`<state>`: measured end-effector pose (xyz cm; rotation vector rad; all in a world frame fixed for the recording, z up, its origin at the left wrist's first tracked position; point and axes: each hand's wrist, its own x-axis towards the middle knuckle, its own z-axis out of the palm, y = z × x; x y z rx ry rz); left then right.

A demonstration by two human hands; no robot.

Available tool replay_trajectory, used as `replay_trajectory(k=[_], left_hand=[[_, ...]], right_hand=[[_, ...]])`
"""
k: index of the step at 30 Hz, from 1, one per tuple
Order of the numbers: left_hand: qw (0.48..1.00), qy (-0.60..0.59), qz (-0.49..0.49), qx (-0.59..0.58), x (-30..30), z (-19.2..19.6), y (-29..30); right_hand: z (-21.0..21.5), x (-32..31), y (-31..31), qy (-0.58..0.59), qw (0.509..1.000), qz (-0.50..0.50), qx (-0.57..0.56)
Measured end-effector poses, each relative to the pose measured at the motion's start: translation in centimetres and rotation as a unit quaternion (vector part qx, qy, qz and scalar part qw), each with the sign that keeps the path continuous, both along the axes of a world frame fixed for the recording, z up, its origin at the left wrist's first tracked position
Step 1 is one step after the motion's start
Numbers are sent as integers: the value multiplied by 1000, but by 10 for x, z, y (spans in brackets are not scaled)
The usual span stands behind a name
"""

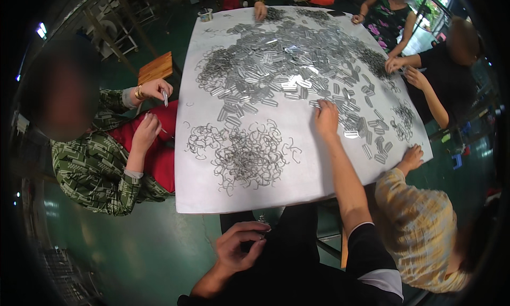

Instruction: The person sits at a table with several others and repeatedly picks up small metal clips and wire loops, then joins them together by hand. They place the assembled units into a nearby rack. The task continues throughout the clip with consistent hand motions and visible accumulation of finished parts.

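Observation:
My right hand (326,119) reaches over the white table to the near edge of a heap of flat, slotted metal plates (265,75). Its fingertips are closed on one shiny plate (314,103) there. Down over my lap, below the table edge, my left hand (240,246) is curled with thumb and fingers drawn together. A small bit of silvery metal shows just past those fingertips, too small to name. On the table between my hands lies a loose pile of bent wire hooks (247,157).
The white table (196,194) also carries more hook piles (215,67) at left and right (402,120), and a small tub (205,15) at the far left corner. Several people sit around it; a patterned green sleeve (90,173) is close at left, a yellow checked one (419,216) at right.

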<state>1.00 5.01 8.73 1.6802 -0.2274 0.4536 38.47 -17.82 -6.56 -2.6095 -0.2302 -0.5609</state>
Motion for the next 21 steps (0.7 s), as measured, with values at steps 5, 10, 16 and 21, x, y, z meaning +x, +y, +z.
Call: replay_trajectory(k=[5,10,16,21], left_hand=[[999,31,-6,-25,-4,-11,-2],[999,30,-17,-20,-4,-16,-6],[999,12,-40,-12,6,-17,-3],[998,23,-29,-43,4,-27,-9]], right_hand=[[-9,37,-25,28,988,26,-152],[19,26,-18,72,990,54,-113],[-1,-29,-18,131,965,56,220],[44,-163,24,252,758,40,601]])
